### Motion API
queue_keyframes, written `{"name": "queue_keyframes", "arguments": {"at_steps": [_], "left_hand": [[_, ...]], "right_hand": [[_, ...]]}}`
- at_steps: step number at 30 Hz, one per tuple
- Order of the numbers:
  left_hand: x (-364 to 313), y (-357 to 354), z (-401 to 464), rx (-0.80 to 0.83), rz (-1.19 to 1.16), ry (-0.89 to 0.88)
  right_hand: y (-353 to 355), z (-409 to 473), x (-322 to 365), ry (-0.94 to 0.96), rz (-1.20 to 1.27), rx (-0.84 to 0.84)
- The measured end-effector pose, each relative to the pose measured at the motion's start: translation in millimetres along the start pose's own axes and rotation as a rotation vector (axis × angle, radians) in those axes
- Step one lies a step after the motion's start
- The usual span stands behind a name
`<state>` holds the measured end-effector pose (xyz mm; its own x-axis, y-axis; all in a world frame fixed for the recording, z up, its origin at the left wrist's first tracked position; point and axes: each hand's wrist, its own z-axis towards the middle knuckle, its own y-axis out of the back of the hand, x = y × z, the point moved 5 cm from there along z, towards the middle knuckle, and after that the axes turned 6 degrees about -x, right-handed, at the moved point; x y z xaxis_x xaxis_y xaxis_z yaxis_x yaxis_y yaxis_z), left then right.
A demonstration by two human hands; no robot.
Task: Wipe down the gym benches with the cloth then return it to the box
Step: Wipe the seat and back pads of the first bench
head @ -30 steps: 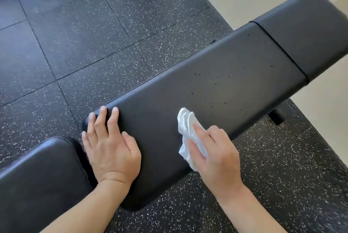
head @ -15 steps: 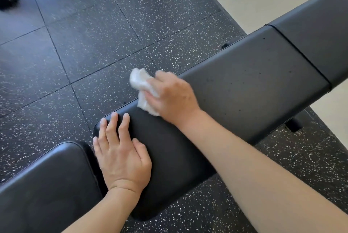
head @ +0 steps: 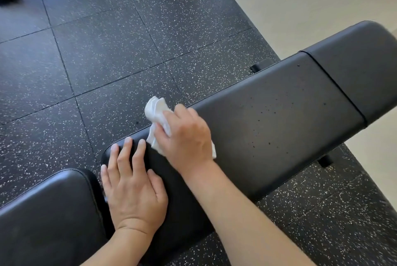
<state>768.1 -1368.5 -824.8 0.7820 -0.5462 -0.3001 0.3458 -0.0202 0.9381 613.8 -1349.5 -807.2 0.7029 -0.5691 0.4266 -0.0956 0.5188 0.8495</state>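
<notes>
While left hand lies flat near bench end — right hand grip bunches cloth at far edge.

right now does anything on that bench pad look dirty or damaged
Yes: small dark specks dot the long bench pad to the right of the right hand, which holds the white cloth near the pad's far edge. Whether they are dirt or pits is unclear. Left hand rests flat; nothing looks torn.

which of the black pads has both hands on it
The long middle pad: the left hand rests flat on its near end and the right hand presses the white cloth there. The other two pads are untouched.
</notes>
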Motion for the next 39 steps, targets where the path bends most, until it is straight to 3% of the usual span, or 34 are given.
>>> {"name": "queue_keyframes", "arguments": {"at_steps": [5, 8, 10, 13, 15, 17, 20, 24, 28, 31, 34, 39], "left_hand": [[1.2, -0.9, -0.6, -0.014, -0.009, -0.001], [0.5, -0.5, -0.4, -0.016, -0.002, 0.008], [1.3, -0.8, -0.6, -0.013, 0.0, 0.01], [0.2, -0.3, -1.1, -0.011, -0.01, 0.009], [0.2, 0.1, -0.7, -0.012, -0.01, 0.01], [1.3, -0.7, -0.3, -0.009, -0.01, 0.01], [2.4, -2.4, -0.7, -0.002, -0.009, 0.006], [2.3, -2.7, -1.0, -0.013, -0.011, 0.005], [4.3, -4.0, -1.6, -0.021, -0.015, 0.003], [4.6, -3.3, -1.7, -0.023, -0.019, -0.008], [2.6, -1.7, -1.6, -0.023, -0.021, 0.0], [2.8, -2.0, -0.5, -0.007, -0.029, 0.011]], "right_hand": [[4.6, -14.3, -3.5, 0.147, 0.105, 0.02], [-5.1, 5.1, -32.3, 0.221, -0.124, 0.227], [6.3, 24.3, -73.7, 0.023, -0.223, 0.16], [39.7, 31.5, -106.4, -0.296, -0.066, -0.192], [35.2, 28.4, -84.9, -0.347, -0.114, -0.189], [22.1, 14.0, -42.2, -0.226, -0.156, -0.097], [13.1, -30.9, 8.0, 0.063, 0.046, -0.002], [43.7, -68.6, -28.4, 0.206, 0.127, -0.014], [83.0, -68.2, -112.6, 0.048, -0.014, -0.121], [89.2, -61.0, -130.7, -0.188, -0.036, -0.197], [73.6, -53.8, -96.6, -0.299, -0.08, -0.177], [18.2, -54.7, 7.4, -0.056, 0.084, -0.089]]}}
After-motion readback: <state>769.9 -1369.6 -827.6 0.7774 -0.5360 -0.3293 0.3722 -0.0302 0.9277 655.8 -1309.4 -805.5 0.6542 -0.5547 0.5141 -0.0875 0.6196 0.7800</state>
